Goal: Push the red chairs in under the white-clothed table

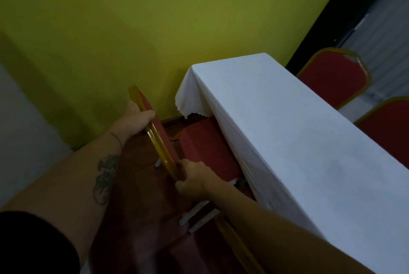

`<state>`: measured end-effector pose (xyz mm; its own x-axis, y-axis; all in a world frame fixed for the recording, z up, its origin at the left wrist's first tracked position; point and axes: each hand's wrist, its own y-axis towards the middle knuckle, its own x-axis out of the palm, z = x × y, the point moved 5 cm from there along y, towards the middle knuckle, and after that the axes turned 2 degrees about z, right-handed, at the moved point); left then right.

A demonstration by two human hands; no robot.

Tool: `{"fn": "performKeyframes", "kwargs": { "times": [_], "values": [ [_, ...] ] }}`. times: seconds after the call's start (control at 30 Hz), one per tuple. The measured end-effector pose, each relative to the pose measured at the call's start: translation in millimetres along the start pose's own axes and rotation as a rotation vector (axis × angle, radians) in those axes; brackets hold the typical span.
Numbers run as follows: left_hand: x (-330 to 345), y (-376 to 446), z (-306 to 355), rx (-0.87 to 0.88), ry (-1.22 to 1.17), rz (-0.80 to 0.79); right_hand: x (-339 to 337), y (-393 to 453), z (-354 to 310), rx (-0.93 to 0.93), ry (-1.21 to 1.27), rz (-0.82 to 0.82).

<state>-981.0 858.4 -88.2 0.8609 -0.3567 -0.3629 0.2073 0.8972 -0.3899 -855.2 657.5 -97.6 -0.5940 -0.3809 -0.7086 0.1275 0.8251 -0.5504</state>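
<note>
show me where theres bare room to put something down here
The whole top of the white tablecloth is bare. It is crowded between cloth edge and chair back, where the red seat and both hands, left and right, fill it.

The tablecloth (287, 132) is plain white, with a scalloped edge at its hanging corner. The near chair (205, 152) has a red seat and red back pad, framed in glossy yellow-gold tubing (155, 138). Two more chairs (332, 79) beyond the table show the same red padding edged in gold. The wall (143, 19) is a flat yellow-green. The floor (137, 218) is dark reddish brown. The left forearm bears a dark green-grey tattoo (105, 176), and the sleeve (33, 242) is black.
</note>
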Motion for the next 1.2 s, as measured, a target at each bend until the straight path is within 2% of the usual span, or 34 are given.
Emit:
{"fn": "performKeyframes", "kwargs": {
  "times": [0.1, 0.27, 0.37, 0.47, 0.67, 0.77, 0.93, 1.03, 1.13, 1.2],
  "values": [
    [1.4, 0.9, 0.3, 0.017, -0.018, 0.061, 9.7, -18.7, 17.8, 0.012, -0.039, -0.038],
    [17.8, -43.4, 6.9, 0.088, 0.033, 0.260, 26.6, -49.6, 39.4, 0.056, -0.100, -0.122],
    [37.5, -66.5, -19.1, 0.132, 0.081, 0.268, 36.4, -70.1, 47.0, 0.043, -0.180, -0.132],
    [51.4, -93.5, -27.7, 0.090, 0.096, 0.250, 48.4, -94.4, 60.6, 0.039, -0.324, -0.114],
    [62.1, -108.6, -37.1, 0.038, 0.108, 0.258, 39.5, -110.8, 63.7, -0.048, -0.362, 0.036],
    [65.0, -123.3, -24.7, 0.025, 0.120, 0.284, 33.2, -108.8, 56.2, -0.087, -0.330, 0.101],
    [63.8, -130.2, -10.6, 0.045, 0.222, 0.349, 23.8, -97.7, 42.5, -0.053, -0.293, 0.133],
    [58.6, -129.4, -10.0, 0.093, 0.262, 0.309, 19.6, -100.4, 43.8, -0.032, -0.255, 0.136],
    [54.7, -143.7, -8.4, 0.106, 0.346, 0.270, 12.5, -116.5, 57.7, -0.048, -0.114, 0.175],
    [60.2, -160.9, -0.4, 0.120, 0.394, 0.233, -0.7, -127.2, 73.4, -0.040, -0.025, 0.256]
  ]
}}
